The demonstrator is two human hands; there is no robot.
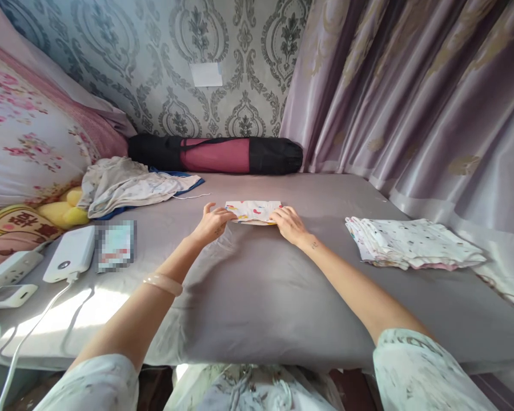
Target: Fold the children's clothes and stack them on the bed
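A small folded white cloth point(253, 211) with red, yellow and blue marks is at the middle of the grey-covered surface point(257, 308). My left hand point(215, 221) pinches its left end between thumb and fingers. At the right end, my right hand point(289, 224) grips the cloth's near corner. The cloth is stretched level between both hands, its near edge facing me. I cannot tell whether it rests on the surface or is slightly lifted. Off to the right lies a stack of folded printed cloths point(415, 242), apart from my right hand.
A crumpled pale cloth point(128, 185) lies at back left beside a yellow plush toy point(66, 210). A black and pink roll bag point(216, 155) runs along the wall. At left are a white power bank point(71, 254), a power strip point(12, 271), cables and a blurred packet point(116, 245). Curtains point(394, 85) hang right.
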